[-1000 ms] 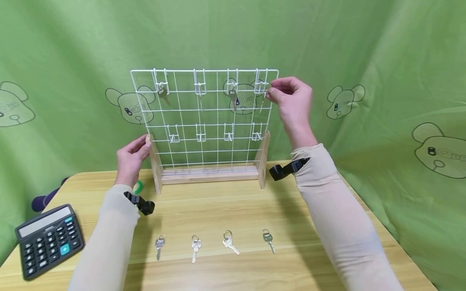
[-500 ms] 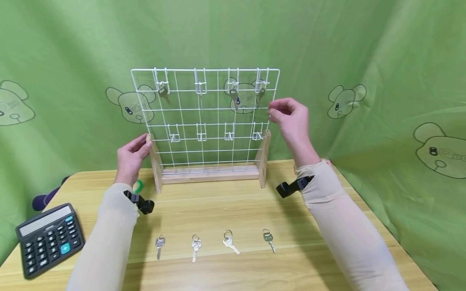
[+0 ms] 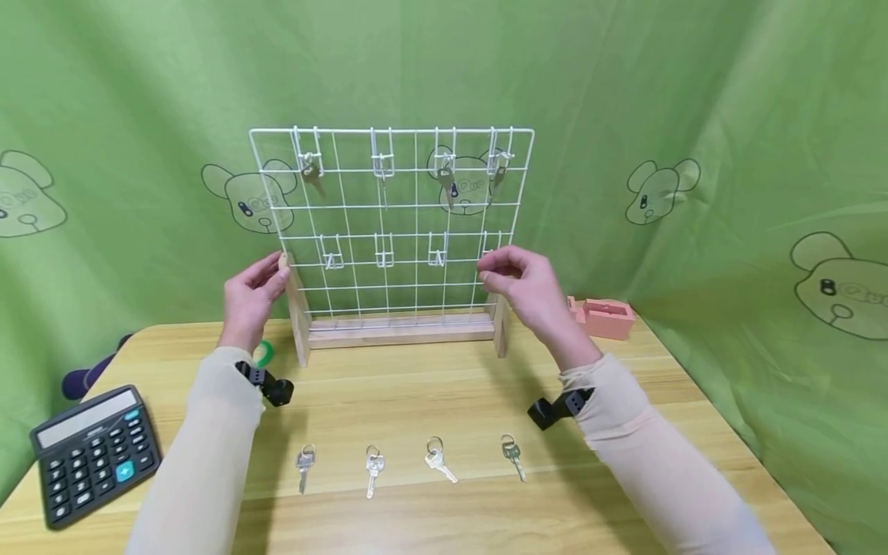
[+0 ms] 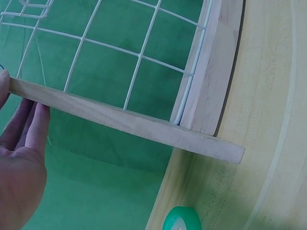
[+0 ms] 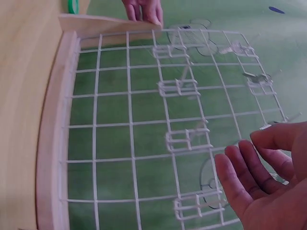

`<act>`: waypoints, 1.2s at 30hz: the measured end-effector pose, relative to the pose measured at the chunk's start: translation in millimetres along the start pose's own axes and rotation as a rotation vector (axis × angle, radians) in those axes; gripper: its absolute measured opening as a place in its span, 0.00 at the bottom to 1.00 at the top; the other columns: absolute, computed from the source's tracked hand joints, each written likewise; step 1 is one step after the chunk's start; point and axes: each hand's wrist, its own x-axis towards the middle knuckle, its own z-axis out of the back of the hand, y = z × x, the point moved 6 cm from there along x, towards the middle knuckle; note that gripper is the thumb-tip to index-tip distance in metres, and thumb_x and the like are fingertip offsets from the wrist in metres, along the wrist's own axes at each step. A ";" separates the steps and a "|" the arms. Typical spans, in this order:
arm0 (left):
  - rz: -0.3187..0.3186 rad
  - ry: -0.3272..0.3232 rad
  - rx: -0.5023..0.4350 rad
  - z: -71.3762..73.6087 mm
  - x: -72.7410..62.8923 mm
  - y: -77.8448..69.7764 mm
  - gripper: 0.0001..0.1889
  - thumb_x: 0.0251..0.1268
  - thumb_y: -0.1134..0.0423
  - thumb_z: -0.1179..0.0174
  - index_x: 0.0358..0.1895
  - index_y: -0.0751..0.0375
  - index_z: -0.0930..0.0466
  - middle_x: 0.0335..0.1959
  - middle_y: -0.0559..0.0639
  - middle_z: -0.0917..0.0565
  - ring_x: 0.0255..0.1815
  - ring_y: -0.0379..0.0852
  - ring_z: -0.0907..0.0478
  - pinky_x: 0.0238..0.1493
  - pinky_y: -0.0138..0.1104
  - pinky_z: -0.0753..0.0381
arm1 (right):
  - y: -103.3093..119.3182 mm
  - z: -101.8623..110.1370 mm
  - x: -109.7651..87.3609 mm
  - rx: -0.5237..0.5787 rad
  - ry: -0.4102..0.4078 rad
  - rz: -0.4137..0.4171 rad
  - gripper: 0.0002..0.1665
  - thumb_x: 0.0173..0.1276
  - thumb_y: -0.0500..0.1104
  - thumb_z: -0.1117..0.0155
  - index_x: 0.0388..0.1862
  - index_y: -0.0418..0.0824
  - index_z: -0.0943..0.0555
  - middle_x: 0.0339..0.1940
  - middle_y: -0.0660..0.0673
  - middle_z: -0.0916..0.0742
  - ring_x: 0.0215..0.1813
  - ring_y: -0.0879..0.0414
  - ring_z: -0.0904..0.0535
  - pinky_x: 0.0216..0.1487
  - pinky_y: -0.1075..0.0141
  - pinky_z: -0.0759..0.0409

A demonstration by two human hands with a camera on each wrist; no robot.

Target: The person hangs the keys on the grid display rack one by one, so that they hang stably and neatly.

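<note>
A white wire grid rack [image 3: 416, 206] stands upright in a wooden base [image 3: 402, 333]. My left hand [image 3: 248, 304] pinches the top of its left wooden side post [image 4: 115, 117] between thumb and fingers. My right hand [image 3: 523, 289], fingers loosely bent and holding nothing, is before the grid's lower right, covering part of the rightmost lower hook. Keys hang from the upper row of hooks, among them a key [image 3: 312, 179] at far left and another key [image 3: 446, 185]. On the lower row, a hook [image 3: 436, 258] carries no key. Several keys with rings, including one key [image 3: 375, 466], lie in a row on the table.
A black calculator [image 3: 95, 455] lies at the table's left. Behind my left wrist is a green tape roll [image 3: 264, 354]. A pink box-like holder [image 3: 605, 318] stands at the back right of the wooden table [image 3: 416, 401]. Green curtain [image 3: 590, 92] hangs behind.
My right hand has left the upper right hook, where a key now hangs, and moved down to the lower row. My left hand has stayed on the post. The pink holder has come into view.
</note>
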 end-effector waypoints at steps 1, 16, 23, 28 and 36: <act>-0.001 0.000 -0.003 0.1 0.1 -0.2 0.26 0.67 0.64 0.36 0.68 0.57 0.29 0.66 0.60 0.28 0.60 0.48 0.26 0.57 0.27 0.22 | -1.1 -3.8 -1.2 -0.010 0.024 0.004 0.13 0.65 0.31 0.36 0.49 0.32 0.20 0.45 0.39 0.17 0.46 0.47 0.21 0.52 0.57 0.18; -0.014 0.012 0.018 0.2 1.1 -3.6 0.26 0.68 0.64 0.38 0.69 0.55 0.30 0.67 0.58 0.28 0.62 0.49 0.27 0.58 0.27 0.23 | -17.4 -65.5 -13.3 -0.093 0.310 0.059 0.13 0.66 0.34 0.35 0.50 0.35 0.18 0.45 0.43 0.15 0.48 0.50 0.20 0.49 0.59 0.16; -0.018 0.019 0.051 -0.3 2.1 -4.3 0.26 0.68 0.63 0.38 0.69 0.55 0.29 0.68 0.57 0.28 0.62 0.48 0.27 0.58 0.27 0.23 | -23.8 -83.4 -18.7 -0.107 0.372 0.088 0.13 0.66 0.35 0.35 0.50 0.36 0.17 0.45 0.46 0.15 0.47 0.52 0.19 0.49 0.61 0.17; -0.024 0.027 0.052 -1.0 1.3 -4.2 0.27 0.68 0.62 0.38 0.69 0.55 0.30 0.69 0.56 0.29 0.64 0.49 0.29 0.59 0.27 0.24 | -26.1 -95.7 -22.8 -0.116 0.406 0.097 0.12 0.66 0.34 0.35 0.49 0.36 0.17 0.43 0.48 0.14 0.46 0.53 0.20 0.49 0.62 0.17; -0.023 0.029 0.039 -1.5 0.0 -3.1 0.27 0.68 0.63 0.38 0.69 0.57 0.31 0.69 0.57 0.30 0.65 0.50 0.29 0.58 0.27 0.24 | -28.2 -119.1 -30.2 -0.123 0.489 0.112 0.11 0.65 0.32 0.34 0.47 0.36 0.16 0.43 0.45 0.14 0.45 0.56 0.19 0.50 0.64 0.18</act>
